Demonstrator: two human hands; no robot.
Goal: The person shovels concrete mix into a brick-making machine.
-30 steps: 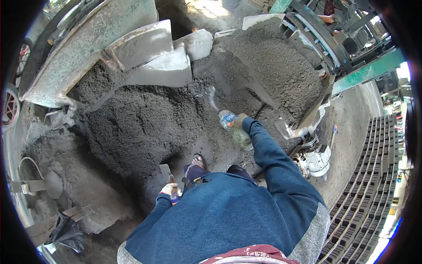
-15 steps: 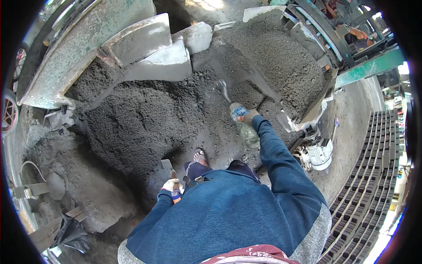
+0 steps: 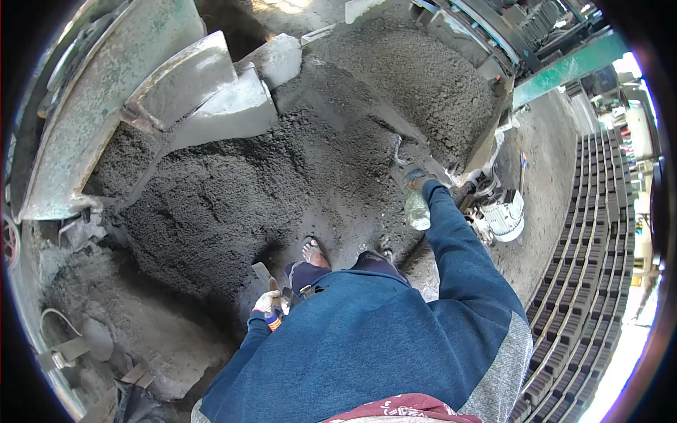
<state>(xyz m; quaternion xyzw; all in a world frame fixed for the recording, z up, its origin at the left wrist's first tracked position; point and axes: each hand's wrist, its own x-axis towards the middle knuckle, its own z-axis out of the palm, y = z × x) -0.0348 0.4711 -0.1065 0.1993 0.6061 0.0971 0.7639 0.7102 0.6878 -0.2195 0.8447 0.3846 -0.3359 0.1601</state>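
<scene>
My right hand (image 3: 427,181), stretched forward to the right, is closed around a clear plastic bottle (image 3: 417,211) with a blue label. The bottle is tilted, and water (image 3: 397,150) streams from its far end onto the dark, damp mix (image 3: 338,158). Near my left hip, my left hand (image 3: 265,302), in a pale glove, grips a trowel (image 3: 261,272) whose flat grey blade points forward. A small orange and blue patch shows below that hand; what it belongs to I cannot make out.
Worn metal plates (image 3: 180,81) stand along the left and back of the mix. A grey heap (image 3: 444,84) lies at the back right, with a green beam (image 3: 571,67) beyond. An electric motor (image 3: 505,215) sits at the right, near stacked dark blocks (image 3: 585,268).
My right hand and the bottle have moved rightward and slightly forward, with water still flowing. The view has shifted. My left hand keeps hold of the trowel near my hip.
</scene>
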